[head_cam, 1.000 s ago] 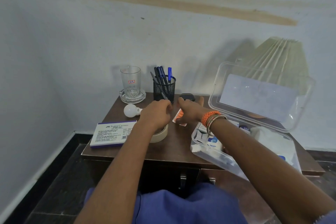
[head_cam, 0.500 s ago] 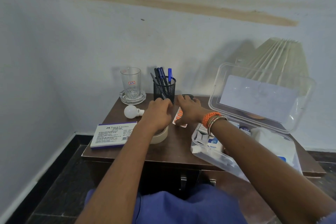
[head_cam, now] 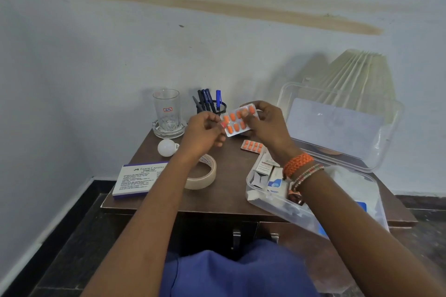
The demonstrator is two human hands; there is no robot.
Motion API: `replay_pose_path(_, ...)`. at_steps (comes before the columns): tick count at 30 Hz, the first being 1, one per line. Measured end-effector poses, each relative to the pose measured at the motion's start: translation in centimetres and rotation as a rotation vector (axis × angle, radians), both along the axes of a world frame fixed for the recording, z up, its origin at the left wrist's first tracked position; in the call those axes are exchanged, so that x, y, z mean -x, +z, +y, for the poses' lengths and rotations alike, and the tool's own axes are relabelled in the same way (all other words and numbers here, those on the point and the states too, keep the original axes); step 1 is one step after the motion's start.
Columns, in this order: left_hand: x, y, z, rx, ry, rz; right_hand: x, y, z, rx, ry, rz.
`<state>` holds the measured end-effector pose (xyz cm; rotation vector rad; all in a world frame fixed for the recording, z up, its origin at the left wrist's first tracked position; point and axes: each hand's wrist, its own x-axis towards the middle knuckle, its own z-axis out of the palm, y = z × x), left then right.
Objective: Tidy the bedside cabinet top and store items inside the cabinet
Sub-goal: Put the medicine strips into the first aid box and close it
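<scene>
My right hand (head_cam: 266,125) holds a blister strip of orange tablets (head_cam: 237,120) up above the brown cabinet top (head_cam: 231,190). My left hand (head_cam: 204,132) pinches the strip's left end. A second, smaller orange tablet strip (head_cam: 252,146) lies flat on the top just below. To the right stands a clear plastic box (head_cam: 255,200) with its lid (head_cam: 337,128) raised, holding small medicine cartons and white packets.
On the top also sit a tape roll (head_cam: 205,177), a white stamp-pad box (head_cam: 137,179), a white bulb (head_cam: 166,147), a glass on a glass dish (head_cam: 166,113) and a mesh pen holder (head_cam: 212,103). A pleated lampshade (head_cam: 357,75) stands behind the lid. Cabinet door handles (head_cam: 236,236) show below.
Both hands rose from the cabinet top. My right hand lifted one orange tablet strip, and my left hand came off the tape roll onto the strip's end.
</scene>
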<state>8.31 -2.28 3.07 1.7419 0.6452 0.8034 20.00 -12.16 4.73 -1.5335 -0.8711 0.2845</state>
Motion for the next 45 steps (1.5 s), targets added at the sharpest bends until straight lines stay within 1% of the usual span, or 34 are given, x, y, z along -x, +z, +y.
replay_pose_path(2, 0.1, 0.7, -0.8, 0.062, -0.034, -0.076, 0.3, 0.4, -1.7, -0.009, -0.004, 0.092)
replay_pose_path(4, -0.1, 1.0, -1.9, 0.109, -0.09, -0.09, 0.4, 0.5, -3.6, -0.016, -0.034, 0.124)
replay_pose_path(7, -1.0, 0.8, -4.2, 0.155, -0.185, -0.04, 0.1, 0.4, -6.6, -0.018, -0.077, 0.185)
replay_pose_path(11, -2.7, 0.3, -7.1, 0.15, -0.292, 0.066, -1.1, -0.2, -10.6, 0.027, -0.144, 0.218)
replay_pose_path(14, -3.7, -0.4, -9.1, 0.138, -0.342, 0.13, -2.0, -0.6, -13.6, 0.083, -0.163, 0.182)
replay_pose_path(18, -5.1, -1.1, -11.6, 0.119, -0.394, 0.154, -2.8, -1.7, -17.5, 0.189, -0.22, 0.057)
replay_pose_path(22, -6.2, -2.1, -13.2, -0.023, -0.431, 0.257, -2.9, -3.1, -20.1, 0.324, -0.324, -0.028)
replay_pose_path(23, -6.3, -2.3, -13.5, -0.091, -0.434, 0.284, -2.9, -3.4, -20.5, 0.349, -0.342, -0.051)
replay_pose_path(26, -6.7, -2.6, -14.2, -0.427, -0.457, 0.419, -2.7, -3.6, -21.4, 0.434, -0.366, -0.135)
replay_pose_path(28, -6.8, -2.7, -14.4, -0.539, -0.512, 0.497, -2.6, -3.9, -21.7, 0.511, -0.375, -0.206)
replay_pose_path(30, -6.8, -2.8, -14.4, -0.63, -0.552, 0.567, -2.4, -3.9, -21.7, 0.649, -0.402, -0.313)
replay_pose_path(32, -6.7, -2.8, -14.1, -0.777, -0.575, 0.603, -2.2, -3.9, -21.6, 0.75, -0.43, -0.382)
replay_pose_path(33, -6.6, -2.7, -13.7, -0.831, -0.572, 0.58, -2.3, -3.9, -21.4, 0.734, -0.444, -0.378)
replay_pose_path(34, -6.4, -2.5, -13.2, -0.847, -0.554, 0.53, -2.2, -3.8, -21.2, 0.672, -0.468, -0.353)
replay_pose_path(36, -5.8, -1.9, -11.8, -0.845, -0.481, 0.409, -2.1, -3.6, -20.6, 0.502, -0.539, -0.307)
replay_pose_path(38, -5.3, -1.5, -10.2, -0.839, -0.39, 0.344, -1.9, -3.0, -19.5, 0.372, -0.57, -0.301)
replay_pose_path(41, -4.5, -1.5, -7.5, -0.796, -0.284, 0.399, -1.7, -1.4, -16.4, 0.302, -0.478, -0.337)
replay_pose_path(43, -4.0, -1.6, -5.8, -0.755, -0.237, 0.485, -1.6, -0.4, -13.4, 0.33, -0.384, -0.387)
replay_pose_path(45, -3.4, -1.7, -4.1, -0.67, -0.207, 0.544, -1.5, 0.4, -10.1, 0.366, -0.285, -0.466)
